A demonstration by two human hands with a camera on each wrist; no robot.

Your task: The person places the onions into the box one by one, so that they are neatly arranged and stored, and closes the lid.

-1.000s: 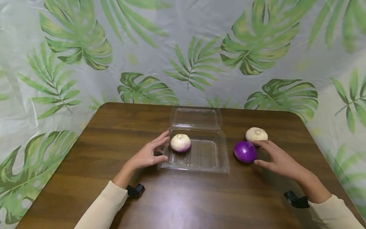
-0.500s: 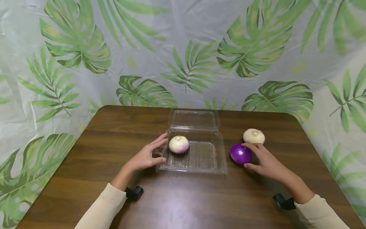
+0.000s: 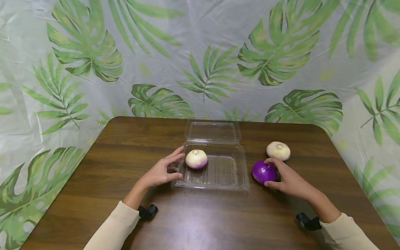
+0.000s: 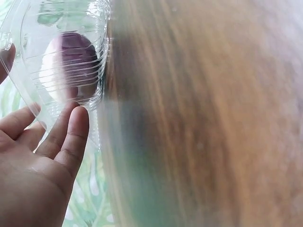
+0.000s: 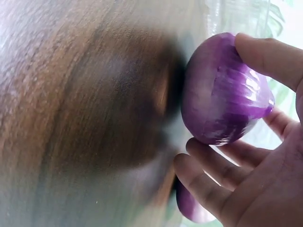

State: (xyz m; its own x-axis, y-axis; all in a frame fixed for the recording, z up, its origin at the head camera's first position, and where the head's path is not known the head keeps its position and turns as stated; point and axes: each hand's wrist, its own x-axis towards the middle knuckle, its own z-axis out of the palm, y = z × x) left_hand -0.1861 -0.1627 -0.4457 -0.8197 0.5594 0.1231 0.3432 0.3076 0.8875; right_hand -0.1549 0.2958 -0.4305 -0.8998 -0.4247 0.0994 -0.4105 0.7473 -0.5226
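Note:
My right hand point(image 3: 289, 178) holds a round, glossy purple vegetable point(image 3: 261, 172) at the table's right side. In the right wrist view, the thumb point(image 5: 267, 54) lies on one side of this purple vegetable point(image 5: 222, 94) and fingers lie on the other. A white turnip point(image 3: 278, 151) sits just behind it. A clear plastic clamshell container point(image 3: 231, 187) stands with its lid point(image 3: 214, 132) folded back. Inside, at the left, rests a white turnip flushed purple below point(image 3: 196, 159). My left hand point(image 3: 160, 171) rests at the container's left wall with fingers loosely spread, fingertips at the rim.
The brown wooden table point(image 3: 193, 222) has rounded back corners. A leaf-patterned curtain point(image 3: 206, 59) hangs behind it. Black wrist straps point(image 3: 307, 221) sit below both hands.
My right hand has moved left onto the purple vegetable, which has shifted slightly toward me, away from the white turnip behind. My left hand and the container stay nearly still.

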